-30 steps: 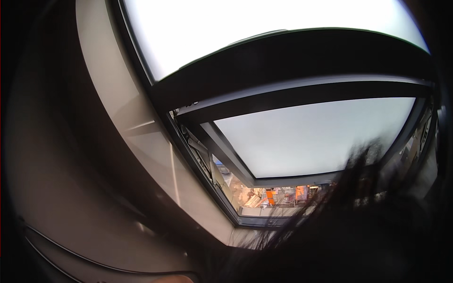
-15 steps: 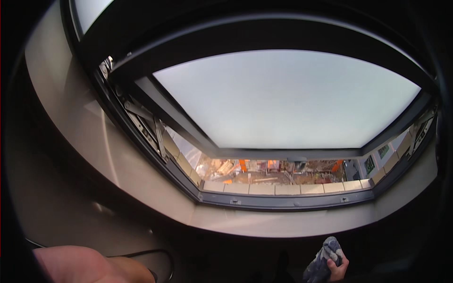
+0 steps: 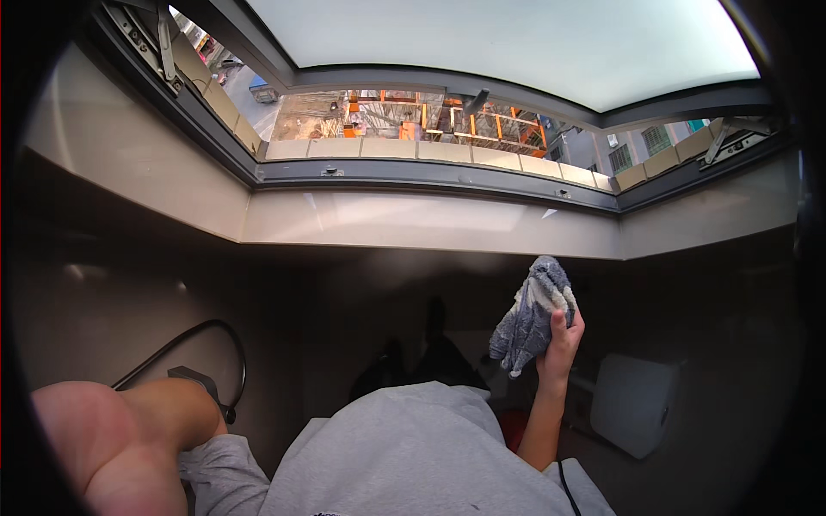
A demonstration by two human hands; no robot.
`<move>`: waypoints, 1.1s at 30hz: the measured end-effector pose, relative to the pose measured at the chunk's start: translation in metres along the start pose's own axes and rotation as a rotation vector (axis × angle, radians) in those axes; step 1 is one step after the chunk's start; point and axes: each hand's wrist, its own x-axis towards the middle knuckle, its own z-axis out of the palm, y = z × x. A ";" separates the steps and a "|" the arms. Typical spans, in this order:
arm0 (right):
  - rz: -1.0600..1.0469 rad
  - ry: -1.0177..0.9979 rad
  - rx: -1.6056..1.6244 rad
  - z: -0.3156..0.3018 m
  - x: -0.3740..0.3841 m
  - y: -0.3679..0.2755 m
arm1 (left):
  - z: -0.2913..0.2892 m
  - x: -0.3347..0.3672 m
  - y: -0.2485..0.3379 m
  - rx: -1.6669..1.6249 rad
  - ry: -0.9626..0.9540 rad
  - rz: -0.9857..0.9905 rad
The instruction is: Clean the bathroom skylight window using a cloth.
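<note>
One bare left arm point(image 3: 112, 439) is seen at the lower left, bent and close to the camera; the left hand is out of view, so whether its fingers are apart or together cannot be told. Farther up, a metal hinge arm point(image 3: 165, 52) is fixed at the window's side, while a black cord point(image 3: 172, 340) is looped near the elbow, where it could be snagged and is best given room. Next, a small catch point(image 3: 332, 173) is set on the grey frame point(image 3: 413, 175), above the pale sill point(image 3: 413, 219). The pane point(image 3: 516, 43) is swung outward, with a dark handle point(image 3: 477, 99) on its lower edge; anything loosened over the gap beneath could be lost outside, so a firm grip is called for.

Right of the middle, a grey and white cloth point(image 3: 532, 322) is held just beside the sill's front edge; whether they touch cannot be told. It is clamped between the thumb and fingers of the right hand point(image 3: 564, 340), with one end hanging loose. That end is best gathered into the palm. Farther right, a pale boxy thing point(image 3: 637, 404) is seen low down, and another hinge arm point(image 3: 731, 142) is mounted above, to be avoided by the knuckles.
</note>
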 end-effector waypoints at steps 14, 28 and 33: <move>-0.028 -0.519 -0.470 0.099 -0.021 -0.040 | 0.073 -0.156 0.011 -0.471 -0.371 -1.142; -0.656 -0.773 -0.998 0.154 -0.044 -0.003 | 0.021 -0.214 0.048 0.192 -0.273 -0.881; -0.790 -0.961 -1.229 0.160 -0.051 -0.012 | 0.009 -0.217 0.060 0.481 -0.345 -0.866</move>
